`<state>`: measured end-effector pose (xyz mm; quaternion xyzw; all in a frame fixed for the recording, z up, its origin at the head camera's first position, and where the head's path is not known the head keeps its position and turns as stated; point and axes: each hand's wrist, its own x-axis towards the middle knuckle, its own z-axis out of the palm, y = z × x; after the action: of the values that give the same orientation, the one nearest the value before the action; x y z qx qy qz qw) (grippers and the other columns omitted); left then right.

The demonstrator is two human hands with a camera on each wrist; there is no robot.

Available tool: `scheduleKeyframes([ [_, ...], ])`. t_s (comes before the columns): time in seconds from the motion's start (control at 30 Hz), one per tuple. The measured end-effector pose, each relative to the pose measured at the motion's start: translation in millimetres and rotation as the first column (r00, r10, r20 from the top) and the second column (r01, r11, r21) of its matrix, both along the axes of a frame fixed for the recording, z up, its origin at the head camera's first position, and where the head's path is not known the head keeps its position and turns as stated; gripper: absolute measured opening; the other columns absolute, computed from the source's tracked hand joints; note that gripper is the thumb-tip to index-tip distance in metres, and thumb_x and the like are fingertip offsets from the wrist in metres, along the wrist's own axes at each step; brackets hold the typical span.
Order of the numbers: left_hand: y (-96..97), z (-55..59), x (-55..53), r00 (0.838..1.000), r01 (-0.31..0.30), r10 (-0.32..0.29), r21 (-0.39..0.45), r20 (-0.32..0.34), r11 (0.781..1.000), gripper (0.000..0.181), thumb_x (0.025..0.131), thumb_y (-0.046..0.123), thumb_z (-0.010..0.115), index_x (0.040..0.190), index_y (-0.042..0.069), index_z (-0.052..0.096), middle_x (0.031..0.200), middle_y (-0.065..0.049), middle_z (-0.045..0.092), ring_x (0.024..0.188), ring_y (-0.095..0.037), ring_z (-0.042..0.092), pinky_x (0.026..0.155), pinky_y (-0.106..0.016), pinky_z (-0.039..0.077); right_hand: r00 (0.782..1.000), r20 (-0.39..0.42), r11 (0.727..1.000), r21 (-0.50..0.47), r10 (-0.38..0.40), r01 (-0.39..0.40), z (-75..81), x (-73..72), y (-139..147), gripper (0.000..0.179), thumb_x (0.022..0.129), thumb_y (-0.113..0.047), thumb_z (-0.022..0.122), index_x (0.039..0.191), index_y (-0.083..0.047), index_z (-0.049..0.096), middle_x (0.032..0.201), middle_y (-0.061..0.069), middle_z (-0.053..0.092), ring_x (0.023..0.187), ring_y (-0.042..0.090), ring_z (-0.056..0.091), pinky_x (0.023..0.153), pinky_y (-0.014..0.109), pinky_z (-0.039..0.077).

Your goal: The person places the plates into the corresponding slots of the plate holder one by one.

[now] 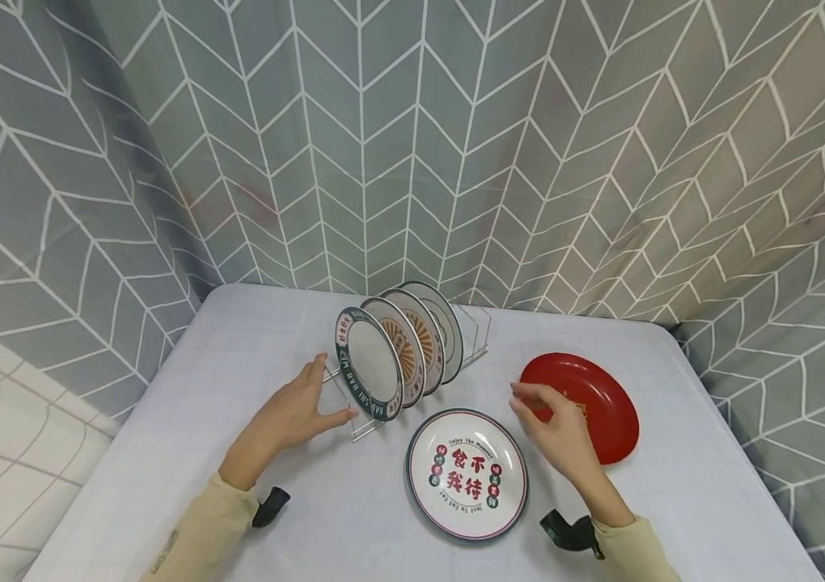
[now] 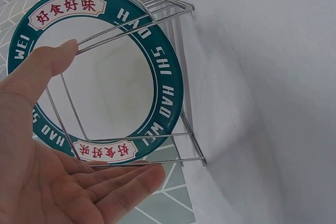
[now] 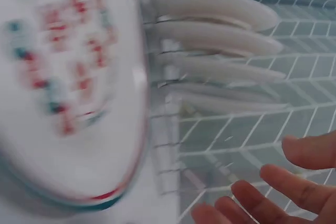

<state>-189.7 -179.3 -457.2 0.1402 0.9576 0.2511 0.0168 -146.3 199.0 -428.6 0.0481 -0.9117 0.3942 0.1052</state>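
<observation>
A wire dish rack (image 1: 367, 430) holds several plates upright in a row. Its nearest plate (image 1: 371, 356) has a dark green rim with white lettering. My left hand (image 1: 289, 416) is at the rack's near left end, thumb and fingers spread. In the left wrist view the thumb overlaps an upper wire, while the straight fingers (image 2: 131, 182) lie along a lower one. My right hand (image 1: 561, 428) hovers with nothing in it beside a red oval plate (image 1: 612, 404), partly covering it. A white plate (image 1: 467, 521) with red and green characters lies flat between the hands.
A white cloth covers the table (image 1: 354, 517). Behind it hangs a grey curtain (image 1: 398, 162) with a white herringbone pattern, close to the rack's far end. Black straps (image 1: 270, 507) show at both wrists.
</observation>
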Motion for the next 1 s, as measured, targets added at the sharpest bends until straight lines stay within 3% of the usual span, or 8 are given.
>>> scheduleKeyframes([
  [0.13, -1.3, 0.1, 1.1, 1.0, 0.003, -0.003, -0.016, 0.004, 1.0, 0.111, 0.083, 0.06, 0.068, 0.15, -0.012, 0.016, 0.15, -0.035, 0.033, 0.125, -0.049, 0.051, 0.1, -0.055, 0.047, 0.996, 0.085, 1.0, -0.012, -0.026, 0.027, -21.6, 19.5, 12, 0.031, 0.089, -0.009, 0.071, 0.119, -0.004, 0.067, 0.112, 0.012, 0.071, 0.096, 0.026, 0.065, 0.069, 0.017, 0.056],
  [0.3, -3.0, 1.8, -0.4, 1.0, -0.001, 0.0, -0.012, -0.025, 1.0, 0.109, 0.083, 0.058, 0.069, 0.149, -0.013, 0.018, 0.148, -0.035, 0.036, 0.122, -0.049, 0.053, 0.098, -0.055, 0.048, 0.981, 0.185, 0.997, -0.049, -0.051, 0.061, -35.5, 31.7, 16, 0.034, 0.089, -0.008, 0.071, 0.122, -0.004, 0.065, 0.115, 0.012, 0.069, 0.098, 0.026, 0.064, 0.068, 0.021, 0.059],
  [0.43, -2.6, 1.0, -1.6, 1.0, 0.006, -0.006, -0.006, -0.019, 1.0, 0.109, 0.083, 0.058, 0.068, 0.148, -0.014, 0.018, 0.146, -0.036, 0.037, 0.123, -0.05, 0.052, 0.099, -0.056, 0.047, 0.944, 0.324, 0.989, -0.106, -0.066, 0.105, -43.8, 35.3, 18, 0.041, 0.089, -0.008, 0.07, 0.129, -0.007, 0.06, 0.113, 0.012, 0.067, 0.091, 0.022, 0.064, 0.062, 0.024, 0.059],
  [0.53, -1.3, 0.9, -1.6, 1.0, 0.004, -0.004, -0.006, -0.018, 1.0, 0.109, 0.083, 0.058, 0.069, 0.148, -0.013, 0.019, 0.146, -0.036, 0.038, 0.123, -0.049, 0.053, 0.099, -0.055, 0.048, 0.915, 0.403, 0.977, -0.179, -0.033, 0.114, -49.6, 36.0, 18, 0.047, 0.089, -0.006, 0.069, 0.134, -0.005, 0.056, 0.105, 0.013, 0.063, 0.08, 0.018, 0.063, 0.058, 0.028, 0.059],
  [0.7, 0.5, 1.1, -0.9, 1.0, 0.01, -0.01, -0.002, -0.024, 1.0, 0.107, 0.083, 0.056, 0.07, 0.148, -0.013, 0.02, 0.144, -0.036, 0.04, 0.12, -0.049, 0.055, 0.097, -0.055, 0.049, 0.901, 0.431, 0.964, -0.252, 0.038, 0.08, -55.9, 36.1, 19, 0.05, 0.088, -0.003, 0.07, 0.134, 0.003, 0.053, 0.091, 0.012, 0.057, 0.066, 0.016, 0.058, 0.051, 0.031, 0.057],
  [1.0, 1.6, 0.2, -0.6, 1.0, 0.01, -0.01, -0.01, -0.021, 1.0, 0.107, 0.083, 0.056, 0.07, 0.148, -0.014, 0.02, 0.147, -0.036, 0.037, 0.123, -0.049, 0.053, 0.098, -0.055, 0.048, 0.902, 0.429, 0.969, -0.239, 0.044, 0.067, -61.4, 35.6, 18, 0.05, 0.086, -0.002, 0.071, 0.133, 0.007, 0.053, 0.09, 0.011, 0.056, 0.063, 0.014, 0.055, 0.049, 0.028, 0.056],
])
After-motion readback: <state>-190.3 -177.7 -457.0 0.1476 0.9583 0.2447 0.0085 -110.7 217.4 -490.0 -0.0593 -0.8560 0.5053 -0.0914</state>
